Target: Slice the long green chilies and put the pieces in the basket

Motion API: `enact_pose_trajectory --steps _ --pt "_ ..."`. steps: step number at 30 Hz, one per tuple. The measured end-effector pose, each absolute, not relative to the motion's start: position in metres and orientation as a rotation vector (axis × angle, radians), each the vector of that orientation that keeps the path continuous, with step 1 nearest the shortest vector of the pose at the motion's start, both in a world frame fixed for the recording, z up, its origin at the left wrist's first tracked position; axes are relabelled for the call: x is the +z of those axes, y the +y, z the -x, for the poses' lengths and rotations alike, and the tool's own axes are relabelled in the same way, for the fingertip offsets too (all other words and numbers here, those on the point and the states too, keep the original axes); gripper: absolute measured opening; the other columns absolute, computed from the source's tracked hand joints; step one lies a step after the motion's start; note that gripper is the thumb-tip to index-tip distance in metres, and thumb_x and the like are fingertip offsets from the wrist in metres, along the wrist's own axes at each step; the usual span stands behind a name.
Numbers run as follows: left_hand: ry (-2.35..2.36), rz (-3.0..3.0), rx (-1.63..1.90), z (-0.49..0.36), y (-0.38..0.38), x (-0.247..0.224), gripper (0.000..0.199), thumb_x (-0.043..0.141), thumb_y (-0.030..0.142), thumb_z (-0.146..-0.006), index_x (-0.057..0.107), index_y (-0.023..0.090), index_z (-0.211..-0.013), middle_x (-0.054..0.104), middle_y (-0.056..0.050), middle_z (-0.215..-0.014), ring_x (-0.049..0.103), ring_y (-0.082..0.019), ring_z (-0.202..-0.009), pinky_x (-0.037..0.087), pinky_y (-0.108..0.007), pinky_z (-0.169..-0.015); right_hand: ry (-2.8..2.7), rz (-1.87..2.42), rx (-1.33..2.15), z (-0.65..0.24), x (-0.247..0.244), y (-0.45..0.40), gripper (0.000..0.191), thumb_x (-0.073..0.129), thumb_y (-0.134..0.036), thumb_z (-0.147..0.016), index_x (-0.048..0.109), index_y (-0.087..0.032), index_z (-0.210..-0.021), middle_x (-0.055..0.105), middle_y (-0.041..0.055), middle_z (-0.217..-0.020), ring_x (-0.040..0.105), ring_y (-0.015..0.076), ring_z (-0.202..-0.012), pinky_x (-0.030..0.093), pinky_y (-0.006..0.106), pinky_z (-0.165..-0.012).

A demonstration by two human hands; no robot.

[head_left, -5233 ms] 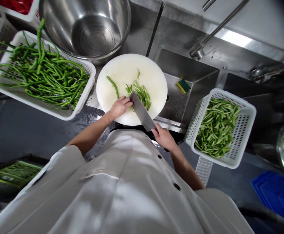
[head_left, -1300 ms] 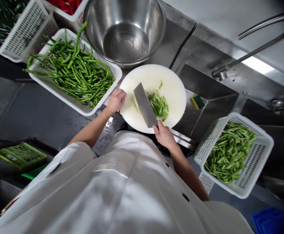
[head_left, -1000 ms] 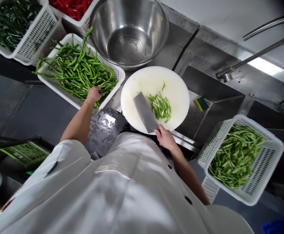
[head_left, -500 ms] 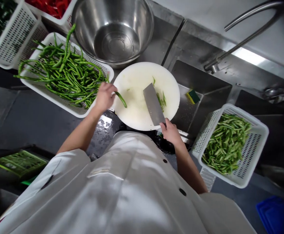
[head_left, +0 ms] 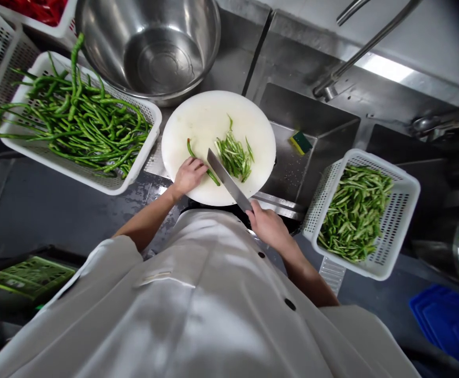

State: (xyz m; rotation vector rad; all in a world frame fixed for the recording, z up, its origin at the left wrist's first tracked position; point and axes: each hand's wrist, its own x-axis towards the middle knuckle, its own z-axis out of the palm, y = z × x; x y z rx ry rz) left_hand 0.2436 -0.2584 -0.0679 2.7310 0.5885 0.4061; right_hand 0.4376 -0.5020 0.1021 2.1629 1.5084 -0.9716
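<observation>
My left hand rests on the round white cutting board, its fingers closed over a long green pepper. Part of that pepper is hidden under the fingers. In my right hand is the handle of a cleaver, its blade tilted up and close beside the pepper's right end. Thin green pepper slices lie in a loose pile on the board, just right of the blade. Left of the board, whole long green peppers fill a white basket, a few hanging over its rim.
A large steel bowl stands behind the board. To the right is a steel sink with a yellow-green sponge and a faucet. Farther right, another white basket holds cut green slices. Red pieces sit in a basket at upper left.
My left hand has moved from the basket's edge onto the board, laying the pepper down there. The cleaver has shifted left and turned edge-down, uncovering the slices. The whole view has shifted a little.
</observation>
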Motion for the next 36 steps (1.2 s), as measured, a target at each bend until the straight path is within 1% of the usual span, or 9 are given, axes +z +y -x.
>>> enact_pose_trajectory --steps 4,8,12,17,22,26,28,33,36 --pt "0.592 -2.725 0.409 -0.246 -0.259 -0.072 0.032 0.046 0.011 -0.100 0.075 0.023 -0.108 0.068 -0.012 -0.106 0.057 -0.027 -0.103 0.051 -0.045 -0.096 1.519 -2.145 -1.051 -0.426 0.101 -0.485 0.034 0.034 -0.033 -0.112 0.048 -0.014 -0.136 0.076 0.0178 -0.101 0.074 0.0319 -0.095 0.046 0.033 -0.075" --pt "0.597 -2.713 0.417 -0.245 -0.259 -0.069 0.031 0.046 0.013 -0.101 0.075 0.022 -0.106 0.069 -0.012 -0.106 0.057 -0.027 -0.102 0.051 -0.044 -0.095 1.510 -2.187 -1.098 -0.420 0.093 -0.465 0.034 0.033 -0.033 -0.113 0.045 -0.014 -0.138 0.075 0.0193 -0.106 0.073 0.0330 -0.099 0.046 0.034 -0.077" --pt "0.610 -2.701 0.456 -0.244 -0.259 -0.066 0.032 0.043 0.015 -0.104 0.074 0.021 -0.105 0.069 -0.012 -0.105 0.057 -0.026 -0.101 0.051 -0.043 -0.092 1.530 -2.151 -1.109 -0.424 0.099 -0.461 0.032 0.034 -0.033 -0.113 0.046 -0.015 -0.136 0.074 0.0181 -0.103 0.073 0.0331 -0.098 0.045 0.034 -0.077" --pt "0.587 -2.681 0.493 -0.244 -0.258 -0.069 0.033 0.041 0.013 -0.103 0.073 0.020 -0.103 0.068 -0.011 -0.102 0.057 -0.026 -0.097 0.052 -0.042 -0.091 1.551 -2.198 -1.113 -0.419 0.095 -0.450 0.033 0.034 -0.030 -0.112 0.044 -0.012 -0.138 0.074 0.0203 -0.109 0.072 0.0325 -0.104 0.045 0.033 -0.080" --pt "0.643 -2.696 0.494 -0.244 -0.261 -0.073 0.031 0.042 0.009 -0.100 0.071 0.020 -0.101 0.067 -0.012 -0.097 0.057 -0.026 -0.097 0.052 -0.042 -0.089 1.561 -2.193 -1.136 -0.421 0.096 -0.448 0.032 0.035 -0.034 -0.112 0.047 -0.014 -0.135 0.074 0.0185 -0.103 0.072 0.0335 -0.100 0.044 0.034 -0.078" --pt "0.642 -2.700 0.468 -0.243 -0.262 -0.070 0.030 0.041 0.011 -0.101 0.070 0.020 -0.099 0.067 -0.011 -0.098 0.056 -0.025 -0.097 0.052 -0.040 -0.090 1.564 -2.250 -1.150 -0.410 0.076 -0.442 0.031 0.032 -0.029 -0.112 0.048 -0.012 -0.134 0.074 0.0195 -0.109 0.070 0.0329 -0.107 0.045 0.034 -0.082" --pt "0.600 -2.722 0.446 -0.242 -0.255 -0.067 0.031 0.040 0.013 -0.102 0.070 0.020 -0.098 0.067 -0.011 -0.096 0.057 -0.025 -0.095 0.052 -0.040 -0.089 1.560 -2.290 -1.137 -0.404 0.063 -0.438 0.033 0.031 -0.029 -0.112 0.047 -0.012 -0.136 0.074 0.0196 -0.111 0.070 0.0331 -0.106 0.046 0.035 -0.083" --pt "0.632 -2.785 0.452 -0.234 -0.214 -0.056 0.032 0.041 0.018 -0.105 0.073 0.021 -0.109 0.069 -0.012 -0.113 0.059 -0.028 -0.109 0.048 -0.046 -0.094 1.545 -2.341 -1.116 -0.407 0.055 -0.438 0.038 0.031 -0.032 -0.112 0.047 -0.012 -0.140 0.074 0.0188 -0.111 0.069 0.0338 -0.107 0.046 0.035 -0.085" --pt "0.666 -2.798 0.378 -0.226 -0.198 -0.051 0.031 0.043 0.019 -0.103 0.074 0.021 -0.105 0.070 -0.013 -0.109 0.059 -0.030 -0.108 0.046 -0.047 -0.093 1.538 -2.354 -1.101 -0.414 0.060 -0.444 0.040 0.032 -0.034 -0.112 0.047 -0.013 -0.142 0.074 0.0183 -0.111 0.068 0.0340 -0.108 0.045 0.035 -0.086"
